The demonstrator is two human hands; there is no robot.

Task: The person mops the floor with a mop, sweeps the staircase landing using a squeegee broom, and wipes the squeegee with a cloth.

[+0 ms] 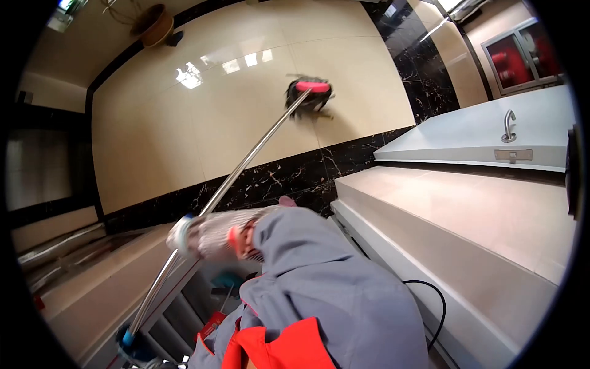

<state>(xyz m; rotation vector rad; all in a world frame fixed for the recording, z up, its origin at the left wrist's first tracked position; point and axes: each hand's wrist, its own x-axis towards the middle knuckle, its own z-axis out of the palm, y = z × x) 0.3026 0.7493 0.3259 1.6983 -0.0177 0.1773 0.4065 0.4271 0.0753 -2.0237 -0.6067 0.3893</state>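
My right hand [193, 237], in a pale striped glove blurred by motion, is closed around the metal pole of a mop [246, 161]. The pole slants from the lower left up to the mop's head [312, 92], which has a pink top and dark, shaggy strands resting on the tiled floor. A red cuff and bare wrist show between the glove and my grey sleeve [307, 246]. The pole's near end has a light-blue cap beside a dark-blue shape that I cannot make out. My left hand cannot be made out.
Shiny beige tiles [246, 104] have a black marbled border [276, 181]. A potted plant [153, 26] stands at the upper left. To the right are a white door [473, 126] with a metal handle and a pale ledge [455, 215]. A black cable [444, 307] loops at the lower right.
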